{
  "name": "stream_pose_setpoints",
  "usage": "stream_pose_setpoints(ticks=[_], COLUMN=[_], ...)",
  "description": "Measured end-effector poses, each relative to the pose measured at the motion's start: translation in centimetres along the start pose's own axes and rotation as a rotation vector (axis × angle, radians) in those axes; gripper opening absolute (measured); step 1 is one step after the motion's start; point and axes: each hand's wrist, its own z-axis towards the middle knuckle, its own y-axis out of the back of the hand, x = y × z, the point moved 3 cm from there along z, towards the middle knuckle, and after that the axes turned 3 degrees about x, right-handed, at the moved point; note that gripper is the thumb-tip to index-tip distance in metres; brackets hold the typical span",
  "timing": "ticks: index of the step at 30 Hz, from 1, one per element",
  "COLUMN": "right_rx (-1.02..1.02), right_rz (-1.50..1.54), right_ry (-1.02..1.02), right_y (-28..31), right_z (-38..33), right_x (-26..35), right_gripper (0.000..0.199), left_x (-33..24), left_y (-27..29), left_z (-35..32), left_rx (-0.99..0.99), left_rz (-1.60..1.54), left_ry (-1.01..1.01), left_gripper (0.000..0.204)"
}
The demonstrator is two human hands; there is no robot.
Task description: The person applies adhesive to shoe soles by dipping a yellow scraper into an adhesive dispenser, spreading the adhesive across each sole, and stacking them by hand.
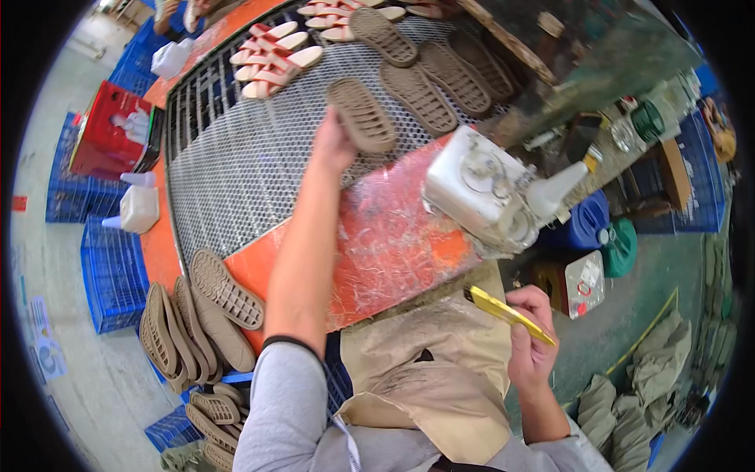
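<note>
My left hand (334, 145) reaches out over the metal mesh and is closed on the near edge of a brown shoe sole (362, 116) with a grid of ribbed hollows. Beyond it, several similar brown soles (417, 98) lie in a row on the mesh, one partly on top of another. My right hand (531, 338) is held in front of my beige apron, off the red table's edge. Its fingers are closed round the yellow handle of a small brush (510, 316), whose dark tip points to the upper left.
Strappy sandal uppers on soles (275, 59) stand at the far left of the mesh (244, 165). A glue-crusted white container (476, 169) sits on the red table (385, 244). More soles (197, 322) are stacked at left. Blue crates (114, 275) line the floor.
</note>
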Motion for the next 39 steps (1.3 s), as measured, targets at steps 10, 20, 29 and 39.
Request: stream_pose_setpoints(ticks=[10, 20, 29, 39], right_rx=[-0.134, -0.094, -0.464, -0.296], right_rz=[0.042, 0.114, -0.360, -0.649], right_ry=[-0.234, -0.162, -0.041, 0.103], right_y=[-1.0, -1.3, 6.5, 6.7], right_z=[0.0, 1.0, 3.9, 7.8], right_x=[-1.6, -2.6, -5.6, -5.8], right_gripper=[0.020, 0.019, 0.017, 0.011], left_x=[-2.9, -10.8, 1.4, 2.6], left_y=[3.2, 12.3, -1.6, -2.5], left_z=[-19.1, -34.0, -29.9, -29.6], left_rx=[-0.789, -1.520, -0.621, -0.517], left_rz=[1.585, 1.946, 2.128, 1.832], left_ry=[-0.531, -0.189, -0.401, -0.404], left_gripper=[0.048, 0.074, 0.042, 0.063])
